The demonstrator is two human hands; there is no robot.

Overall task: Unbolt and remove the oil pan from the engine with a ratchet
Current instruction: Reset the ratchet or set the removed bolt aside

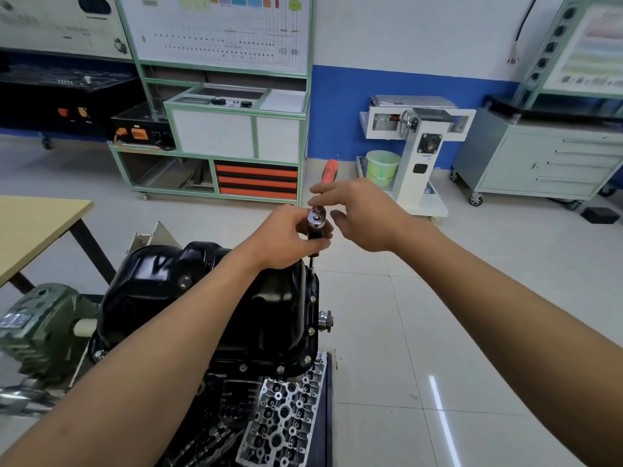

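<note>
The glossy black oil pan (209,298) sits bolted on the upturned dark engine (232,396). The left hand (286,234) has its grip curled round the silver-headed ratchet (316,220), which stands upright at the pan's far right flange. The right hand (364,214) hovers just beside it, grip wide and loose.

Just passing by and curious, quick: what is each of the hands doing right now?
Left hand: holds the ratchet, fingers curled round it just below its head.
Right hand: open, fingers relaxed beside the ratchet head, no grip visible.

Pale tiled floor (472,332), blue-and-white wall (387,82), green-framed training bench (222,129), grey drawer cabinet (546,156), wooden table (37,227).
</note>
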